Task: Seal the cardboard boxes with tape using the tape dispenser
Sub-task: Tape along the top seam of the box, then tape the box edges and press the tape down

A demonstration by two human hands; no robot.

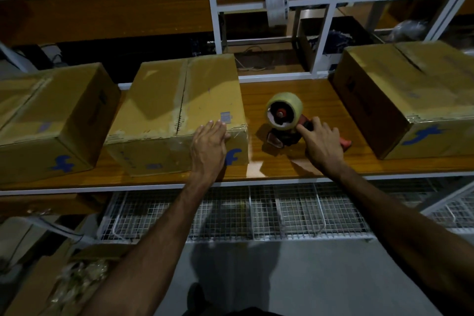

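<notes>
Three cardboard boxes stand in a row on the wooden shelf [277,164]. The middle box [179,100] has its top flaps closed, with a dark seam down the centre. My left hand [210,143] rests with straight fingers on that box's near right top corner. To the right of it the red tape dispenser [284,120], carrying a roll of clear tape, stands on the shelf. My right hand [320,141] lies over its red handle with the fingers curling round it. The left box [51,115] and the right box [400,92] stand apart on either side.
A white metal rack frame [215,5] rises behind the boxes, with dark items on its upper shelves. A wire mesh shelf [256,213] lies below the wooden shelf. A bag of clear material [77,279] sits low at the left. The floor is grey.
</notes>
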